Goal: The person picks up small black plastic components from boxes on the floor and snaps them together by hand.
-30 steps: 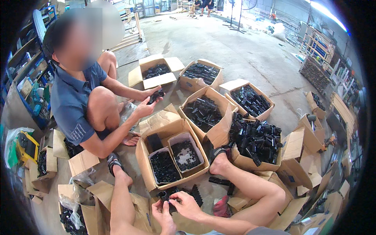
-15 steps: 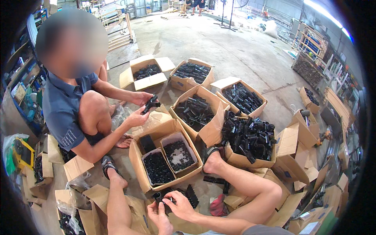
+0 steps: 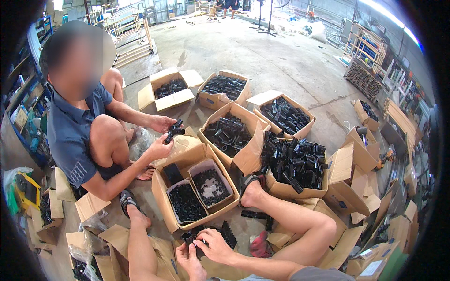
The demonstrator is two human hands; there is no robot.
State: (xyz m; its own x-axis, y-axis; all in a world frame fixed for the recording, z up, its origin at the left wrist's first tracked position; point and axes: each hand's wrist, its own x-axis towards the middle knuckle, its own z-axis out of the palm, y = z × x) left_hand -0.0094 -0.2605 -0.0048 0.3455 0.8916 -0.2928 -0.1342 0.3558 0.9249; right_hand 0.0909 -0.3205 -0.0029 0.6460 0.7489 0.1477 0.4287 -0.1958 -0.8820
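My left hand [image 3: 189,258] and my right hand [image 3: 214,247] meet low in the view, between my bare legs. Both grip a small black plastic part [image 3: 189,239], fingers closed around it. Just above them stands an open cardboard box [image 3: 161,196] with two inner trays of small black pieces [image 3: 186,202]. A few loose black pieces [image 3: 228,232] lie by my right hand. A person in a blue shirt [image 3: 70,133] sits on my left and holds another black part [image 3: 173,132] in both hands.
Several open cardboard boxes of black plastic parts [image 3: 293,161] ring the concrete floor ahead. Empty cartons [image 3: 349,175] pile up at the right. Shelves stand at the far left [image 3: 23,107], metal racks at the far right [image 3: 363,79]. My sandalled feet [image 3: 251,187] rest by the boxes.
The view has shifted slightly, so the boxes sit lower and nearer. My hands stay together on the black part. The seated person still works a part in both hands.
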